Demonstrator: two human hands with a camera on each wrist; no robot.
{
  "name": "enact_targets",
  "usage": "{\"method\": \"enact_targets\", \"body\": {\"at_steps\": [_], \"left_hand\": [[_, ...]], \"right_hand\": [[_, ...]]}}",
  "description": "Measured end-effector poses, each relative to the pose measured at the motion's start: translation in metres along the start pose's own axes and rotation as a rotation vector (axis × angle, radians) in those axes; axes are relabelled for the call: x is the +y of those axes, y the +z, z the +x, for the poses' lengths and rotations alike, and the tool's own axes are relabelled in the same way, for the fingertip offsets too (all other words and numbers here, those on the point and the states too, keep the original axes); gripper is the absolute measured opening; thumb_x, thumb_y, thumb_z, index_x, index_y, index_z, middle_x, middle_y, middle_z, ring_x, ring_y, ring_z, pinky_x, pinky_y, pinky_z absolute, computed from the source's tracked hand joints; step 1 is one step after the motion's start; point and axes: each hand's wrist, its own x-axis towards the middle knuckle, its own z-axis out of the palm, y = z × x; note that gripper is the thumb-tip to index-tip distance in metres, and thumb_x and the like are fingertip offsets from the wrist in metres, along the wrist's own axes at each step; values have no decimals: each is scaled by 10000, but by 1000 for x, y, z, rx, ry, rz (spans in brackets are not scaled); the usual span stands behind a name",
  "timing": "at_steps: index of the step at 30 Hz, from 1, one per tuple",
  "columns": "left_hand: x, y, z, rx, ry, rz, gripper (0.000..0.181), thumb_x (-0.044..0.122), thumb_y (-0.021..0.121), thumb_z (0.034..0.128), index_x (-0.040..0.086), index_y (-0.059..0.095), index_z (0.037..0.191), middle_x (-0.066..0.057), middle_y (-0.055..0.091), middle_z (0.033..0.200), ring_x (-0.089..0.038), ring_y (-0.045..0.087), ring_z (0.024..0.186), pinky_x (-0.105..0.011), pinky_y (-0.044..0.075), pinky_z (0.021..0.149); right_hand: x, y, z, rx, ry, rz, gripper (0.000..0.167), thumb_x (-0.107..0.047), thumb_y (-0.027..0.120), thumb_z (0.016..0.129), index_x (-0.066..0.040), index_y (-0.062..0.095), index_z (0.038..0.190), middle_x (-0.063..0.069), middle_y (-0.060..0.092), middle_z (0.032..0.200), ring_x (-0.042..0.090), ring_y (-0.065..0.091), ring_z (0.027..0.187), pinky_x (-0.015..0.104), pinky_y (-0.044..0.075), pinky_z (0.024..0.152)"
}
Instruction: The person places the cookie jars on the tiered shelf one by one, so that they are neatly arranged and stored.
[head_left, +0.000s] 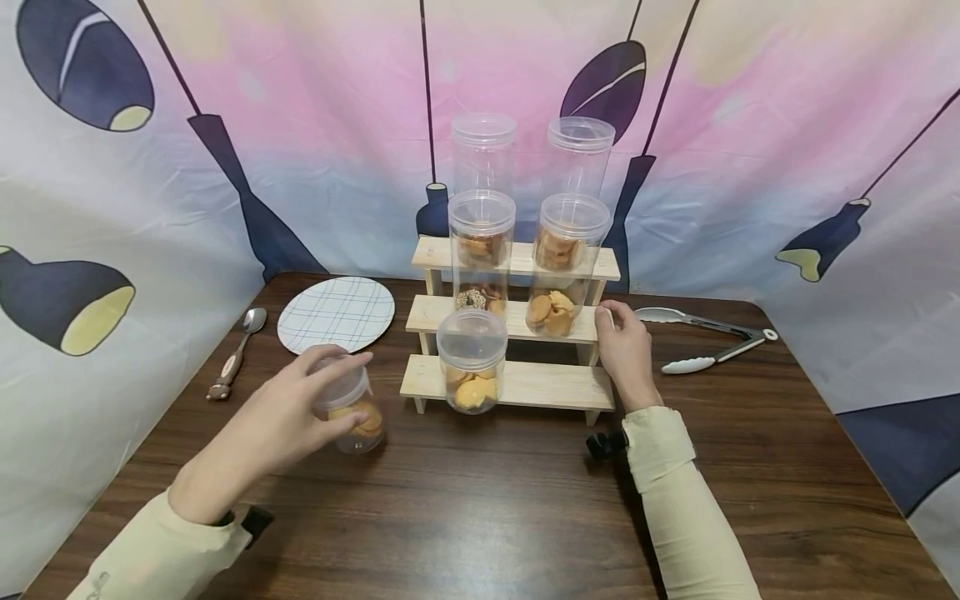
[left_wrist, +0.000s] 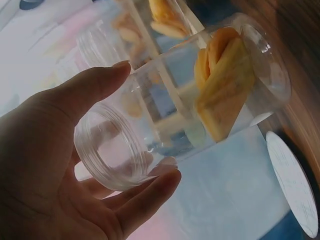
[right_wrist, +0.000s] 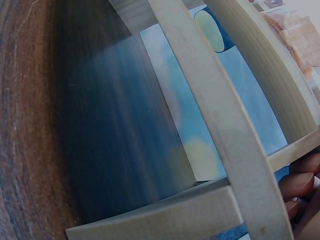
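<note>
My left hand [head_left: 281, 412] holds a clear lidded jar [head_left: 367, 429] near the table, left of a three-step wooden stand [head_left: 555, 383]. The thumb and fingers lie on opposite sides of its upper part, as the left wrist view shows. Yellow-brown cookies [left_wrist: 223, 92] sit low inside that jar. At the stand's right end, my right hand [head_left: 628, 354] grips the edge of the middle step; its curled fingers [right_wrist: 297, 185] show beside the wood. A jar of yellow cookies [head_left: 472, 375] stands on the lowest step, at the left.
Two jars with cookies, a left jar [head_left: 480, 279] and a right jar [head_left: 562, 283], stand on the middle step, two more behind them on top. A checked plate [head_left: 337, 312] and spoon [head_left: 240, 350] lie left; tongs [head_left: 720, 342] lie right. A patterned cloth [head_left: 337, 192] hangs behind.
</note>
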Motion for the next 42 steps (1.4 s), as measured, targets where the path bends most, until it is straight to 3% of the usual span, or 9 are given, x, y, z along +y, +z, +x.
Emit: {"method": "enact_targets", "body": {"at_steps": [7, 14, 19, 22, 30, 42], "left_hand": [[22, 11, 5, -29, 130, -29, 686, 264, 896, 729, 205, 626, 1357, -60, 573, 1273, -229, 657, 939, -399, 578, 720], [43, 24, 14, -125, 244, -123, 679, 283, 883, 743, 229, 621, 1367, -78, 573, 1299, -194, 629, 1025, -344, 579, 782], [57, 37, 21, -120, 382, -168, 681, 332, 869, 757, 194, 614, 1373, -95, 575, 1315, -221, 609, 1108, -368, 567, 862], [68, 44, 26, -129, 434, -173, 671, 370, 856, 774, 196, 610, 1374, -104, 570, 1331, -243, 598, 1153, -407, 549, 911], [96, 53, 43, -218, 477, -168, 653, 423, 802, 836, 272, 560, 1424, -47, 525, 1352, -178, 572, 1143, -358, 560, 837], [132, 68, 82, -170, 551, -125, 625, 411, 780, 860, 252, 558, 1423, -126, 519, 1415, -271, 579, 1217, -416, 523, 967]], "right_hand": [[0, 0, -1, -4, -3, 4, 440, -442, 460, 1026, -136, 632, 1291, 158, 648, 1132, 293, 557, 857, 368, 428, 746], [0, 0, 0, -6, 2, -2, 454, -450, 450, 1026, -137, 626, 1304, 153, 648, 1155, 295, 563, 873, 369, 429, 750], [1, -1, 0, -8, 6, -1, 454, -450, 450, 1027, -138, 626, 1305, 160, 645, 1106, 298, 549, 849, 368, 422, 733], [0, -1, 0, -11, 6, 5, 455, -453, 452, 1026, -141, 624, 1309, 157, 649, 1121, 299, 558, 862, 376, 428, 745], [0, -1, 0, -12, 8, 9, 445, -441, 462, 1026, -135, 628, 1304, 155, 644, 1195, 311, 568, 917, 394, 433, 793], [-1, -2, 0, -16, 1, 22, 441, -442, 464, 1026, -133, 631, 1291, 138, 622, 1282, 307, 557, 961, 419, 437, 843]]}}
